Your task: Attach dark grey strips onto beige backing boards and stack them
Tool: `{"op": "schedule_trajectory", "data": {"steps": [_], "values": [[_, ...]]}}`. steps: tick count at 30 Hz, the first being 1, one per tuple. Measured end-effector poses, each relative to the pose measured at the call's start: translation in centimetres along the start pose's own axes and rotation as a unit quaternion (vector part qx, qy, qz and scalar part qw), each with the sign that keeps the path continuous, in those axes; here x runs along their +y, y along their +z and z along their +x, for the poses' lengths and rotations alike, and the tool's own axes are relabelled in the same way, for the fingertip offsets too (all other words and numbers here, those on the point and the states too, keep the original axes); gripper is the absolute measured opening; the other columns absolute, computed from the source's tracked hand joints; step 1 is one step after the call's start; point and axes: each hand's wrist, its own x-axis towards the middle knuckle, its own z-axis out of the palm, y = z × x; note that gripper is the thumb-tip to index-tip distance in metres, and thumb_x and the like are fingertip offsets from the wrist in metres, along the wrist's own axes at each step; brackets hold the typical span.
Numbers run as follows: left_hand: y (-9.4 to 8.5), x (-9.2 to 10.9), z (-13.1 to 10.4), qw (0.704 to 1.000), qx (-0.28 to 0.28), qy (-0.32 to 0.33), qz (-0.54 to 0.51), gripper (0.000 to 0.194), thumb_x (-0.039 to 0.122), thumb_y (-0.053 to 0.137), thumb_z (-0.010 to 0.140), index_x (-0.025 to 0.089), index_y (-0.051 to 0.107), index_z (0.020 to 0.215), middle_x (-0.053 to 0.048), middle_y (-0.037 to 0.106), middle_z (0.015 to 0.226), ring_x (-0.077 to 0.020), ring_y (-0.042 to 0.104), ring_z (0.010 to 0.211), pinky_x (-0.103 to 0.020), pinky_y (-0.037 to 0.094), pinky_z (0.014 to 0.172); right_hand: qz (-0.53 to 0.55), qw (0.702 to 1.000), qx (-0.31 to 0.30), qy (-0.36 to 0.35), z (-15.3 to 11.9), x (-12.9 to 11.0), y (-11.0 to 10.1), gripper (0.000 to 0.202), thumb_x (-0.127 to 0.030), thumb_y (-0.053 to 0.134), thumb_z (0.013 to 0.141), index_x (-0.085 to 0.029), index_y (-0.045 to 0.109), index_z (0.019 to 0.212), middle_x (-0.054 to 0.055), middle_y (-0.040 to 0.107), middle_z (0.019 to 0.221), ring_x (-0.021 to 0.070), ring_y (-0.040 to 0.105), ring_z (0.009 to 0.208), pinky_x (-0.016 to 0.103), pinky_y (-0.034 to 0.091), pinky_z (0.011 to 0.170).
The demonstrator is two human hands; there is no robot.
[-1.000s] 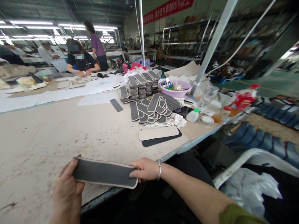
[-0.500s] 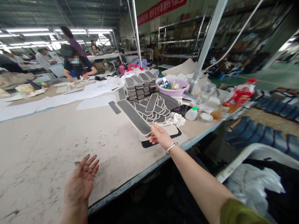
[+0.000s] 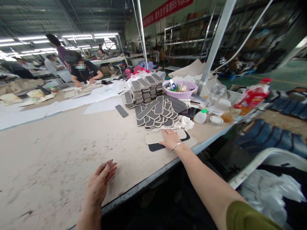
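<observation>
My right hand point(image 3: 170, 138) lies palm down with fingers stretched out on a beige rounded strip point(image 3: 153, 138). A black strip point(image 3: 157, 147) of similar shape sticks out from beneath it. Just beyond is a loose pile of grey strips with pale borders point(image 3: 155, 112); one long strip point(image 3: 147, 111) rests slantwise on its left side. Over the stained tabletop point(image 3: 59, 153), near the front edge, my left hand point(image 3: 102, 179) is held with nothing in it, its fingers loosely bent and apart.
Neat stacks of grey strips point(image 3: 146, 88) stand behind the pile, and a single dark strip point(image 3: 122, 111) lies left of it. A lilac basin point(image 3: 181, 93), a green-capped bottle point(image 3: 200, 116) and a clear jar point(image 3: 216, 95) are to the right. A masked person point(image 3: 85, 72) works across the table.
The long bordered strip has left my right hand and now lies on the pile. That hand has come down onto the beige strip. My left hand has shifted right and turned.
</observation>
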Motion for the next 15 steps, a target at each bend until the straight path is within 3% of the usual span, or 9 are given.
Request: {"op": "schedule_trajectory", "data": {"steps": [5, 9, 12, 15], "values": [[0.6, -0.3, -0.5, 0.999, -0.012, 0.003, 0.031, 0.051, 0.041, 0.076, 0.058, 0.014, 0.062, 0.099, -0.011, 0.066, 0.095, -0.0168, 0.063, 0.080, -0.022, 0.049, 0.065, -0.015, 1.000, 0.022, -0.003, 0.3, 0.2, 0.0, 0.077, -0.067, 0.059, 0.062, -0.020, 0.048, 0.122, 0.014, 0.045, 0.117, 0.0335, 0.037, 0.111, 0.052, 0.022, 0.093], [1.4, -0.8, -1.1, 0.997, -0.029, 0.031, 0.067, 0.048, 0.041, 0.076, 0.057, 0.013, 0.065, 0.094, -0.012, 0.067, 0.090, -0.0188, 0.063, 0.077, -0.025, 0.049, 0.065, -0.013, 0.997, 0.072, 0.010, 0.4, -0.5, 0.0, 0.072, -0.064, 0.068, 0.055, -0.021, 0.055, 0.111, 0.011, 0.047, 0.107, 0.0310, 0.040, 0.105, 0.045, 0.027, 0.091], [1.7, -1.1, -1.1, 0.995, -0.041, 0.045, 0.083, 0.045, 0.039, 0.077, 0.056, 0.012, 0.066, 0.090, -0.012, 0.067, 0.086, -0.0192, 0.063, 0.075, -0.025, 0.049, 0.063, 0.001, 0.992, 0.112, -0.054, -0.1, -1.5, -0.4, 0.049, -0.051, 0.066, 0.067, -0.019, 0.057, 0.104, 0.009, 0.048, 0.103, 0.0246, 0.044, 0.098, 0.036, 0.033, 0.087], [1.3, -1.2, -0.8, 0.995, -0.014, 0.075, 0.063, 0.042, 0.038, 0.076, 0.058, 0.012, 0.066, 0.090, -0.011, 0.067, 0.086, -0.0187, 0.063, 0.075, -0.024, 0.049, 0.065, 0.051, 0.979, 0.102, -0.168, -1.4, -3.2, -1.1, 0.026, -0.041, 0.054, 0.083, -0.018, 0.060, 0.091, 0.007, 0.050, 0.096, 0.0165, 0.049, 0.084, 0.027, 0.038, 0.075]]}}
